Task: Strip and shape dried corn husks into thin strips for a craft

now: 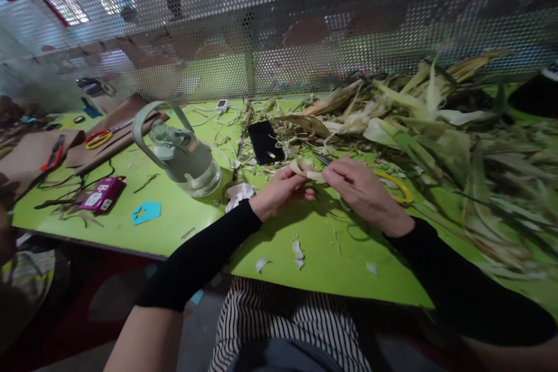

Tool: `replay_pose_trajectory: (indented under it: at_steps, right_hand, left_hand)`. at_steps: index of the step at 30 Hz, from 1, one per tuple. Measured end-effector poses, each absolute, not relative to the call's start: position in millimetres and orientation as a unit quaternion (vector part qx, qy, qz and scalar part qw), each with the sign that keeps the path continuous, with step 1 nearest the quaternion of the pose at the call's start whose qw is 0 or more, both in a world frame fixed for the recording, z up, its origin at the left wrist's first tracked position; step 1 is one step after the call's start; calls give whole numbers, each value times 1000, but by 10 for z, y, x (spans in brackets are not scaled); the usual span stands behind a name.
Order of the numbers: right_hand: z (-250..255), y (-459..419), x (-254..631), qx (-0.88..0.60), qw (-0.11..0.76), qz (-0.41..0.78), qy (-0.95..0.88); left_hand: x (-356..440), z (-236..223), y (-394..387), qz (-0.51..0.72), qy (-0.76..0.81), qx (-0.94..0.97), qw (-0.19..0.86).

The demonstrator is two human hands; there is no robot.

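Over the green table, my left hand pinches a pale strip of corn husk that curls up between its fingers. My right hand is closed at the strip's other end, its thumb and forefinger together. Beside and partly behind my right hand are scissors with a yellow handle; their dark tip shows past the knuckles. I cannot tell whether the hand touches them. A black phone lies beyond my left hand. Small husk scraps lie nearer to me.
A heap of corn husks covers the right side. At left stand a pale green water bottle and a purple box, with a blue paper piece, red-handled pliers and another scissors. A perforated metal screen closes the back.
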State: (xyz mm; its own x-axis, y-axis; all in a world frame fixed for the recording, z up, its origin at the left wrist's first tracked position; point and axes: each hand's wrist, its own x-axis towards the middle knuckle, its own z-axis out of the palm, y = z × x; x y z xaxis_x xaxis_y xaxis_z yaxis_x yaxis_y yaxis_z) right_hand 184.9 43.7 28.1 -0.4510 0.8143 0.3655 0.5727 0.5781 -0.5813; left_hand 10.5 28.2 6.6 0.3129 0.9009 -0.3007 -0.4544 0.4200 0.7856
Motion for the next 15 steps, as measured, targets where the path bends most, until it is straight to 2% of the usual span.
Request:
replay_pose_trajectory:
  at_steps: [15]
  right_hand:
    - [274,415,1876,-381,324,197,-843]
  left_hand:
    - [98,56,299,433,384,285,764]
